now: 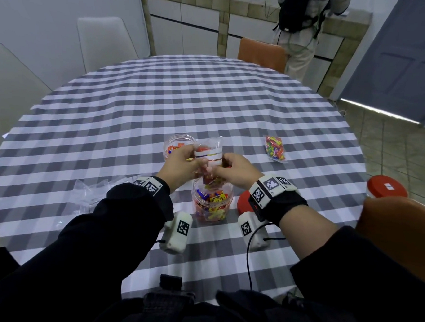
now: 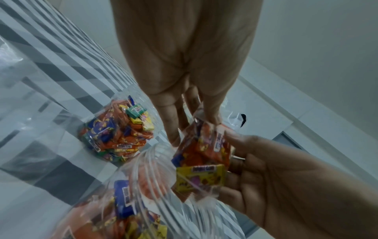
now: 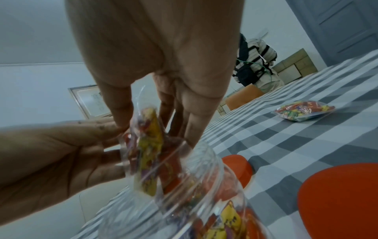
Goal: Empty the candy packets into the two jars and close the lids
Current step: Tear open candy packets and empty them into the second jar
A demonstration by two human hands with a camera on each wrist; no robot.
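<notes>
Both hands, left hand [image 1: 179, 167] and right hand [image 1: 234, 172], pinch the candy packet [image 1: 210, 156] over the near jar [image 1: 213, 200]; I'd keep its mouth inside the rim and shake gently.

Clear glossy plastic jar [image 1: 213, 202], crinkly packet [image 1: 210, 156], matt checked cloth [image 1: 178, 101].

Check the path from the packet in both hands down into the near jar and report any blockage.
Nothing visible blocks it. The packet, held by the left hand and right hand, hangs right over the near jar, whose mouth is open. Both red lids lie off to the right on the tablecloth.
</notes>
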